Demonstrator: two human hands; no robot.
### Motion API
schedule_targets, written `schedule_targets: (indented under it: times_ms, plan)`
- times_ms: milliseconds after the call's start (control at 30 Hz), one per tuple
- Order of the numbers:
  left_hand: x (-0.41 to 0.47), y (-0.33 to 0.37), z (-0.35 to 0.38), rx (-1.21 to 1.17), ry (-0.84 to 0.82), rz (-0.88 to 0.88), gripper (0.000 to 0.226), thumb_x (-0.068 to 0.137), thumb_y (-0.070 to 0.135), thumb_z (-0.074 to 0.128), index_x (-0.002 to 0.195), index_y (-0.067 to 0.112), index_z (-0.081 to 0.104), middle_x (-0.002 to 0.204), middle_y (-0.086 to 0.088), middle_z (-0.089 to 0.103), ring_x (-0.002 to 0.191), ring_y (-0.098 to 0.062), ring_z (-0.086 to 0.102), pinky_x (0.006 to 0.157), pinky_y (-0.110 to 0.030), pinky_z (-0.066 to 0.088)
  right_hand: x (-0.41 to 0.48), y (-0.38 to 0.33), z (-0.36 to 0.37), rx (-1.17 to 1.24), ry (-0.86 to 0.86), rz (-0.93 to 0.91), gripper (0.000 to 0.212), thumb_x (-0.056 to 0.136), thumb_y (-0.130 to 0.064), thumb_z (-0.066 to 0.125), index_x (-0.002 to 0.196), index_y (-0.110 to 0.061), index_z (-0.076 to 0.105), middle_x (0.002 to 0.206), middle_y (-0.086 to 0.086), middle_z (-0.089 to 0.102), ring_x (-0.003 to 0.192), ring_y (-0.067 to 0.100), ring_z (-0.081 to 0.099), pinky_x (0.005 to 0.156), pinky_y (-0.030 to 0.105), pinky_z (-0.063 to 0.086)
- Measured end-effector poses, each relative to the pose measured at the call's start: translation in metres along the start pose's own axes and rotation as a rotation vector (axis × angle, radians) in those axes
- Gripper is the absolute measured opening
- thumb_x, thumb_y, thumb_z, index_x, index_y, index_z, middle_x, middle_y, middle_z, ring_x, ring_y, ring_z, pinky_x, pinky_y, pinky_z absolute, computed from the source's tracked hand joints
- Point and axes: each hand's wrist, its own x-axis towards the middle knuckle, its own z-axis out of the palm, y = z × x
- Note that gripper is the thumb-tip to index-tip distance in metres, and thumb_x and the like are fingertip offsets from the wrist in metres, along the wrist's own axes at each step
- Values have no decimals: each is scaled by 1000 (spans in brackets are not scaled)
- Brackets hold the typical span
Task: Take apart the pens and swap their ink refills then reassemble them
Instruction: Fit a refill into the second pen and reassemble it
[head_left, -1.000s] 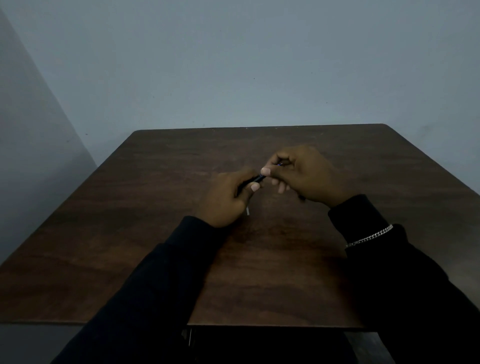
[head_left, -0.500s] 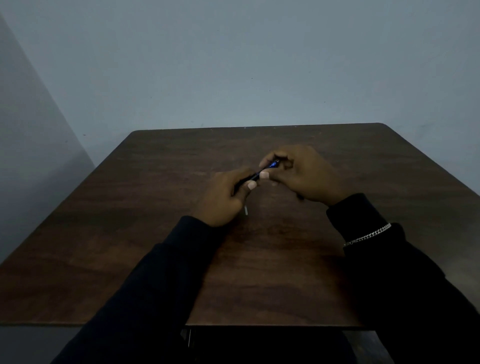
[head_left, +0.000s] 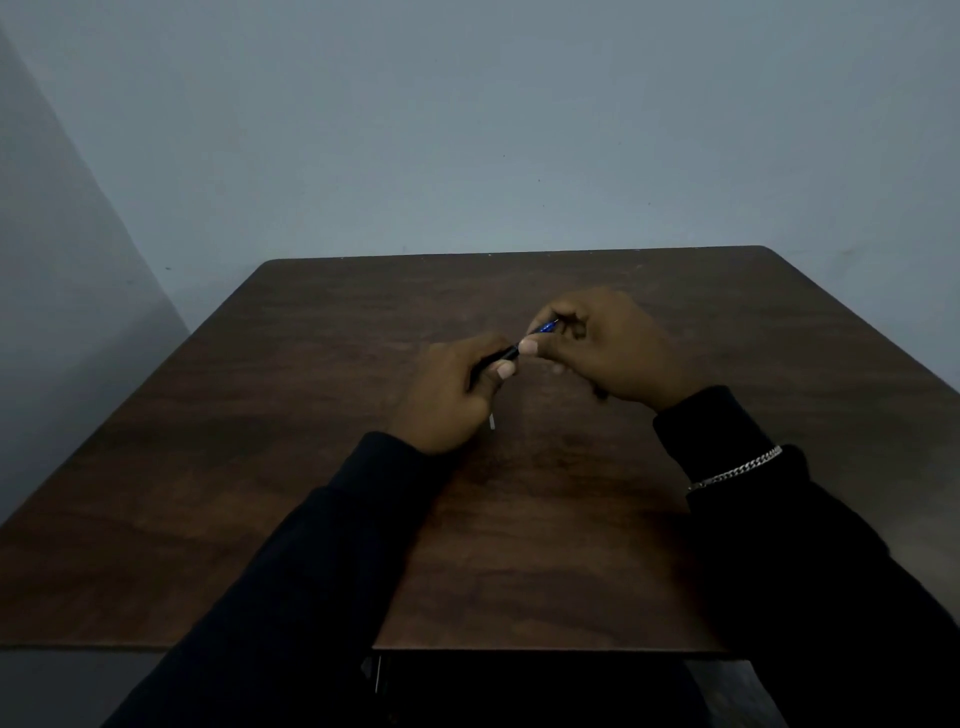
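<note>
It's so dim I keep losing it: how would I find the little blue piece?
Start at the dark wooden table, then the two hands meeting over its middle. The right hand, with a chain bracelet at its wrist, pinches the blue piece; it alone is bright blue, beside the black barrel in the left hand.

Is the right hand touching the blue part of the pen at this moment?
Touching. The head view shows the right hand pinching the blue part between thumb and forefinger, while the left hand grips the black barrel.
</note>
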Motion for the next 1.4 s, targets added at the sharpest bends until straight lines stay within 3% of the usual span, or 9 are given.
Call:
schedule_targets:
  times_ms: [267,367,433,533,700,800,1000,1200,1400]
  plan:
    - [0,-3,0,0,49,45,18,107,17,58,101,11,74,80,-5,71,70,-20,63,60,-31,42,-1,0,-1,-50,34,-34,42,100,-41,66,72,-10,71,53,-1,56,51,10,56,50,19,38]
    - [3,-6,0,-20,83,-23,21,107,18,58,92,8,69,73,-10,63,65,-18,56,56,-32,33,-1,5,-6,68,206,169,60,102,-58,50,86,-3,70,70,8,70,62,22,68,64,38,56]
    - [4,-9,-1,-16,116,-63,21,106,17,58,92,7,69,72,-11,62,67,-20,57,57,-34,35,1,17,-12,-53,273,276,59,103,-51,51,77,2,61,71,18,67,68,34,68,63,36,51]
    - [4,-10,-1,1,131,-78,22,106,17,58,93,4,70,73,-13,64,68,-24,59,59,-37,39,4,28,-14,-364,115,460,47,96,-34,70,65,-5,51,61,13,53,59,31,56,53,29,36]
    - [4,-7,0,24,147,-56,22,106,18,60,92,4,71,73,-13,64,67,-25,59,55,-25,32,5,31,-1,-308,-229,711,21,91,-16,78,98,-6,62,98,13,70,79,25,71,76,43,63]
    - [4,-6,-1,37,136,-47,24,106,19,59,92,4,71,72,-12,63,66,-26,59,53,-19,29,6,27,-1,-281,-261,708,18,88,-13,77,89,-12,59,92,8,71,63,16,70,47,22,53]
    - [4,-7,0,31,112,-59,24,108,21,57,94,6,71,74,-10,64,67,-19,56,54,-18,31,5,18,-1,247,-65,655,13,84,0,73,94,-4,66,68,12,72,49,16,70,53,28,61]
    - [3,-5,-1,38,106,-68,22,107,19,58,95,7,71,73,-9,63,71,-16,54,54,-15,32,7,13,-9,933,255,449,25,90,8,67,112,-3,61,95,22,78,84,33,80,69,28,62]
    - [3,-2,-2,35,64,-88,22,108,21,57,97,8,71,74,-3,63,63,-6,51,55,-12,34,7,10,-9,1067,346,319,29,92,7,66,116,-4,55,99,21,77,95,38,78,75,30,61]
